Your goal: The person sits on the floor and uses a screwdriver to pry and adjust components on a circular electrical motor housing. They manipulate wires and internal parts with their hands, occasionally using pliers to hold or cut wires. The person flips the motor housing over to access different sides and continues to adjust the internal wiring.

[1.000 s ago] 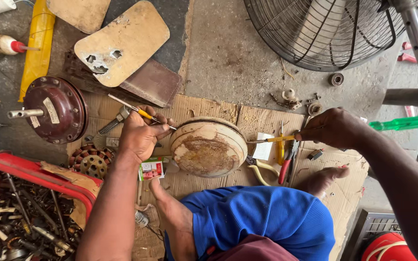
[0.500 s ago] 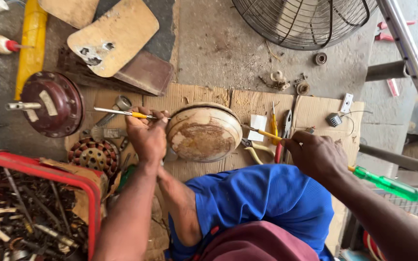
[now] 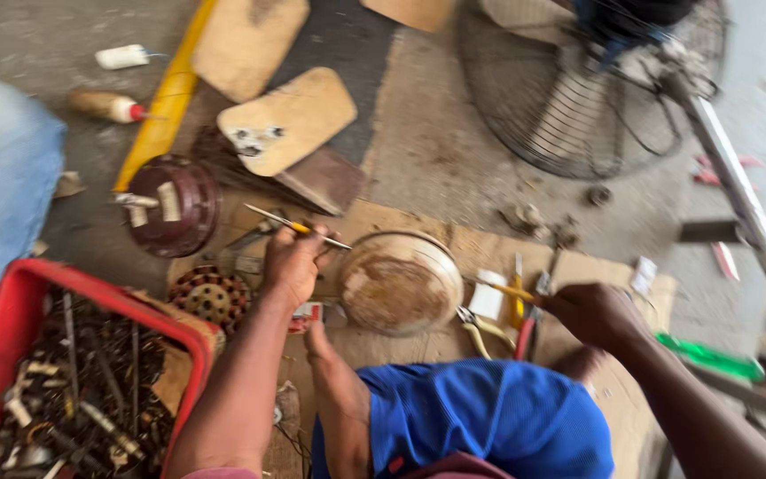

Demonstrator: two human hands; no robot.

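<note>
My left hand (image 3: 293,264) grips a thin screwdriver with a yellow handle (image 3: 298,227), held just left of a round rusty metal motor cover (image 3: 401,282) lying on cardboard (image 3: 480,248). My right hand (image 3: 597,312) is closed around a yellow-handled tool (image 3: 500,288) whose tip points at the cover's right edge. The view is blurred. My legs in blue shorts (image 3: 480,417) sit just below the cover.
A red crate (image 3: 11,302) of bolts and rusty parts sits at lower left. A dark red motor housing (image 3: 172,206), a copper winding (image 3: 211,298), wooden fan blades (image 3: 287,121), pliers (image 3: 480,330), a green screwdriver (image 3: 709,357), a fan cage (image 3: 569,98) and a metal ladder (image 3: 746,222) surround me.
The camera swung left and down, blurring the view. My right hand let go of the green screwdriver and moved up to the cover with a yellow-handled tool. My left hand kept its screwdriver.
</note>
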